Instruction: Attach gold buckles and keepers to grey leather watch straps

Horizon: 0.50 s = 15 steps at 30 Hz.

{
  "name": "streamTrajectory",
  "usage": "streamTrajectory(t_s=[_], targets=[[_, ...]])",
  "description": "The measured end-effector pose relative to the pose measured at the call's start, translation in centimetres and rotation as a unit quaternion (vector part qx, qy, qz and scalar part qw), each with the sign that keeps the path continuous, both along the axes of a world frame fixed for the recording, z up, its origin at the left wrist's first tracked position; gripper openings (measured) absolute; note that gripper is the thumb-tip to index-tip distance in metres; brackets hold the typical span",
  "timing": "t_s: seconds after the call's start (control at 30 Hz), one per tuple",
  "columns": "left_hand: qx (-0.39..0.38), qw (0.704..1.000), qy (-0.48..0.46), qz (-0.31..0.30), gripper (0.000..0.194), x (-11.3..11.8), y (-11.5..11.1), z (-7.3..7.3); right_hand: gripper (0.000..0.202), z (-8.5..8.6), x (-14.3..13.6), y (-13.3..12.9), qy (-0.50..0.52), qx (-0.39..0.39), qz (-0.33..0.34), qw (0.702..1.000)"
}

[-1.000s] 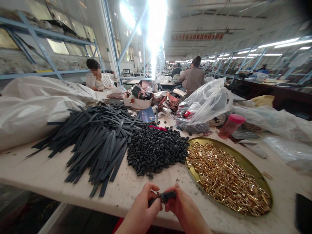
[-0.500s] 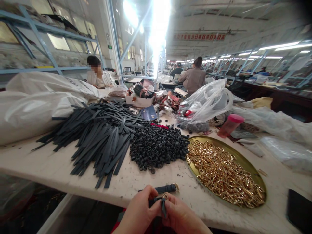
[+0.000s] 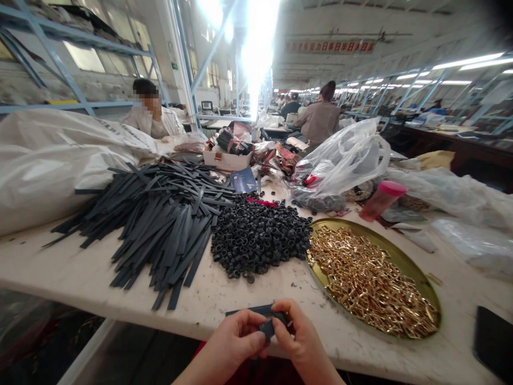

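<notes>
At the table's front edge my left hand (image 3: 240, 339) pinches a dark strap (image 3: 267, 328), folded over between my hands. My right hand (image 3: 296, 334) closes on the same strap from the other side, and a glint of gold metal shows by its fingers. Just behind my fingers another dark strap (image 3: 245, 310) lies flat on the table, partly covered by my hands. Beyond it is a heap of small black loops (image 3: 260, 240). Long dark strips (image 3: 168, 230) are piled to the left. On the right, an oval tray (image 3: 432, 299) holds a mass of gold buckles (image 3: 372, 278).
A pink-lidded jar (image 3: 382, 200) and a clear plastic bag (image 3: 344, 160) stand behind the tray. Large white sacks (image 3: 60, 160) line the left side. A black flat object (image 3: 492, 342) lies at the right edge. Co-workers (image 3: 320, 115) sit farther back.
My hands have shifted slightly; the right fingers have come up over the top of the strap. They now cover the gold buckle end of the strap lying behind.
</notes>
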<state>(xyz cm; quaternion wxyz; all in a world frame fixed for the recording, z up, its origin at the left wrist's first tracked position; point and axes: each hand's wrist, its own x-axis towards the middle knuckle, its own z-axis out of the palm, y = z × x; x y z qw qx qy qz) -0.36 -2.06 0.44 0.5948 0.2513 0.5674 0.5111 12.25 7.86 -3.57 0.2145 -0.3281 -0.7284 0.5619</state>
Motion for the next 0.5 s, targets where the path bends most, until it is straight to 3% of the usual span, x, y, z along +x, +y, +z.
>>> streamTrajectory(t_s=[0.1,0.3,0.5], targets=[[-0.019,1.000,-0.024,-0.003,0.027,0.6,0.5,-0.4,0.015,0.7,0.9,-0.2,-0.040,0.069,0.075,0.994],[-0.003,1.000,-0.018,0.016,0.027,1.6,0.9,-1.6,0.022,0.1,1.3,-1.5,-0.047,0.085,0.024,0.995],[-0.020,0.995,0.098,-0.023,0.030,0.6,0.3,-0.3,0.031,0.7,1.7,-1.1,0.013,0.068,0.039,0.997]])
